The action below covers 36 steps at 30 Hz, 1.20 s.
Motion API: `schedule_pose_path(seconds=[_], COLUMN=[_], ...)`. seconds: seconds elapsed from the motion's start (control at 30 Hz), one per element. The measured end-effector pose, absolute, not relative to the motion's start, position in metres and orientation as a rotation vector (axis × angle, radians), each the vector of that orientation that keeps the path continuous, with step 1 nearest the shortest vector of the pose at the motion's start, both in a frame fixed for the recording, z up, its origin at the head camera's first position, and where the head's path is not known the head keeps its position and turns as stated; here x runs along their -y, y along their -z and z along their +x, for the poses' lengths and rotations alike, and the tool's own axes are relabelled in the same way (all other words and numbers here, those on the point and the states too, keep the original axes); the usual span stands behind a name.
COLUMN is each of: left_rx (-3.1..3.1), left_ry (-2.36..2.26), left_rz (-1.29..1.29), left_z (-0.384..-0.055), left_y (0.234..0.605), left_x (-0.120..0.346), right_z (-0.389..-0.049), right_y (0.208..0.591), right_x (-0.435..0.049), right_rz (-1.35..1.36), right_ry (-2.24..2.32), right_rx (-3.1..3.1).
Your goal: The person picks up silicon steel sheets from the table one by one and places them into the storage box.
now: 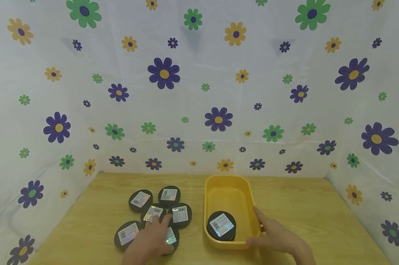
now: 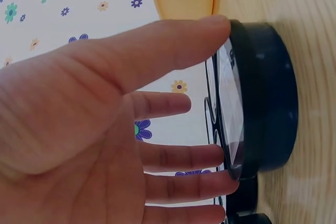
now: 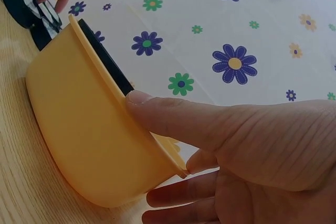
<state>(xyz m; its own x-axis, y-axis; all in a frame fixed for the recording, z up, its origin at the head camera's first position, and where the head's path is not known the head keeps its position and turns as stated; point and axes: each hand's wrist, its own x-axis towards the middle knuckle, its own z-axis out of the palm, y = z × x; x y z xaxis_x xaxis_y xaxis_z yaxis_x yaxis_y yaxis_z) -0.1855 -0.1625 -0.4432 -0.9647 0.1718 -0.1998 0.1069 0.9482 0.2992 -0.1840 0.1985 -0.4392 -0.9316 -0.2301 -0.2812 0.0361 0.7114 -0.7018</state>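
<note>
A flat round black tub (image 1: pixel 221 225) sits in the yellow plastic tray (image 1: pixel 233 200); six others lie outside.

From where I stand the work looks early: the tub in the tray rests in its near left corner, label up, though I cannot tell whether another is hidden beneath it. The six outside cluster on the wood-grain table (image 1: pixel 318 209), left of the tray, and I'd judge those the part left. The left hand (image 1: pixel 148 238) is over the nearest right-hand tub (image 1: pixel 173 235) of that group, thumb and fingers spread wide across its lid, touching the rim; I see no firm grip. The right hand (image 1: pixel 278 235) holds the tray's near right corner, thumb on the rim, forefinger along the side, its lower fingers extended beneath.
</note>
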Motion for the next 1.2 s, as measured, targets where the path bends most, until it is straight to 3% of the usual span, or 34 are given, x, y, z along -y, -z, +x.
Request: schedule_pose_path(seconds=[0.33, 0.5, 0.77, 1.2], left_rx=[-2.947, -2.958, -2.954, -2.962], left_ry=[-0.383, -0.367, -0.348, -0.342], left_rz=[0.255, 0.344, 0.24, 0.255], left_z=[-0.187, -0.191, -0.183, -0.182], left_y=[0.456, 0.456, 0.456, 0.455], left_x=[0.153, 0.141, 0.153, 0.155], right_z=[-0.181, -0.173, -0.178, -0.18], right_y=[0.44, 0.442, 0.442, 0.44], right_x=[-0.203, -0.213, -0.204, -0.199], right_rz=[-0.215, -0.102, -0.27, -0.207], right_ry=[1.085, 1.096, 1.093, 1.02], right_rx=[-2.582, -2.572, -2.559, -2.601])
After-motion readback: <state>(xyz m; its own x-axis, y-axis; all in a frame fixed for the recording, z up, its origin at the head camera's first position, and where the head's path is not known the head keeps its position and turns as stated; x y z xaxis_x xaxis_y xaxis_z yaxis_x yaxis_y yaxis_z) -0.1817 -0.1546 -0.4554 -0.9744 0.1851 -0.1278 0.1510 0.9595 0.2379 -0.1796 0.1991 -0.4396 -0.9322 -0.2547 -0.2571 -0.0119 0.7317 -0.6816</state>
